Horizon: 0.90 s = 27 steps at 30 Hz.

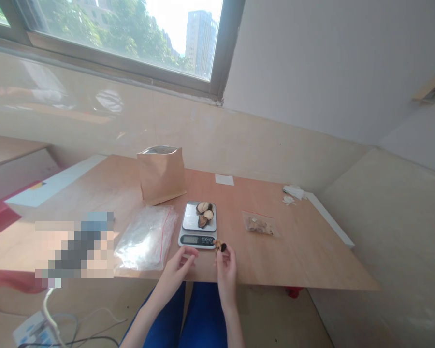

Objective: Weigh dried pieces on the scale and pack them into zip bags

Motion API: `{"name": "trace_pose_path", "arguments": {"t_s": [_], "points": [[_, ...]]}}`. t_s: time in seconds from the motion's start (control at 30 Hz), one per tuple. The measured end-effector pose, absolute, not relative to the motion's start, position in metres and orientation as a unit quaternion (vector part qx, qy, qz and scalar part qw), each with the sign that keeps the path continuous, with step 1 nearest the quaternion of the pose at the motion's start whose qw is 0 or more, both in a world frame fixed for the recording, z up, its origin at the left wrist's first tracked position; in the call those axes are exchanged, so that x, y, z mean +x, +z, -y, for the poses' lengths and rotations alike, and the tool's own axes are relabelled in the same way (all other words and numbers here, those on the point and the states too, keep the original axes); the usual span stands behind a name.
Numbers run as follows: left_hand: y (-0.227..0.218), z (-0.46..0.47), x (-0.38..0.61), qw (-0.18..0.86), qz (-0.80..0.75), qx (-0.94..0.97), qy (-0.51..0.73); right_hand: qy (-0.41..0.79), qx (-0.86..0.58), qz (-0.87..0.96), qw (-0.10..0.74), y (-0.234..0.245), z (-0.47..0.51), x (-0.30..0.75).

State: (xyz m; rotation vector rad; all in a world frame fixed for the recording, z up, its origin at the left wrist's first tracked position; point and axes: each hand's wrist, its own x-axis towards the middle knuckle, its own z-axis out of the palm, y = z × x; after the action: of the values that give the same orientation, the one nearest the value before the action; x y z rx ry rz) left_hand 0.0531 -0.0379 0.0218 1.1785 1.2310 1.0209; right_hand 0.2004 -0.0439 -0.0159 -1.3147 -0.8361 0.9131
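A small digital scale [198, 231] stands on the wooden table [304, 251] with up to three dried mushroom pieces [205, 213] on its steel pan. My right hand [225, 267] pinches another dark mushroom piece [220, 246] at the scale's front right corner. My left hand [178, 267] hovers just in front of the scale, fingers loosely curled, holding nothing.
A brown paper bag [162, 174] stands upright behind the scale. A stack of clear zip bags [147, 238] lies to its left. A filled zip bag [261, 224] lies to the right. White scraps [293, 193] sit at the far right. Cables [61, 328] lie on the floor.
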Motion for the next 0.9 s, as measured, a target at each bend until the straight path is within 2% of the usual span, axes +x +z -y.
{"name": "trace_pose_path", "arguments": {"t_s": [0.13, 0.3, 0.37, 0.43, 0.53, 0.67, 0.77, 0.9], "points": [[0.025, 0.039, 0.053, 0.546, -0.520, 0.488, 0.439, 0.303, -0.554, 0.517, 0.578, 0.014, 0.010, 0.206], [0.028, 0.038, 0.054, 0.538, -0.520, 0.493, 0.444, 0.142, -0.520, 0.728, 0.423, 0.036, -0.030, 0.174], [0.032, 0.038, 0.053, 0.538, -0.516, 0.495, 0.446, 0.081, -0.535, 0.760, 0.361, 0.034, -0.043, 0.161], [0.035, 0.039, 0.049, 0.539, -0.510, 0.499, 0.448, 0.040, -0.550, 0.762, 0.339, 0.029, -0.047, 0.153], [0.037, 0.040, 0.041, 0.537, -0.506, 0.508, 0.444, 0.029, -0.564, 0.734, 0.377, 0.018, -0.028, 0.154], [0.037, 0.040, 0.031, 0.499, -0.517, 0.517, 0.466, 0.118, -0.582, 0.662, 0.458, -0.004, 0.032, 0.169], [0.038, 0.037, 0.026, 0.404, -0.582, 0.507, 0.492, 0.190, -0.598, 0.603, 0.492, -0.027, 0.082, 0.181], [0.032, 0.025, 0.018, 0.242, -0.697, 0.472, 0.483, 0.222, -0.612, 0.568, 0.504, -0.052, 0.125, 0.189]]}}
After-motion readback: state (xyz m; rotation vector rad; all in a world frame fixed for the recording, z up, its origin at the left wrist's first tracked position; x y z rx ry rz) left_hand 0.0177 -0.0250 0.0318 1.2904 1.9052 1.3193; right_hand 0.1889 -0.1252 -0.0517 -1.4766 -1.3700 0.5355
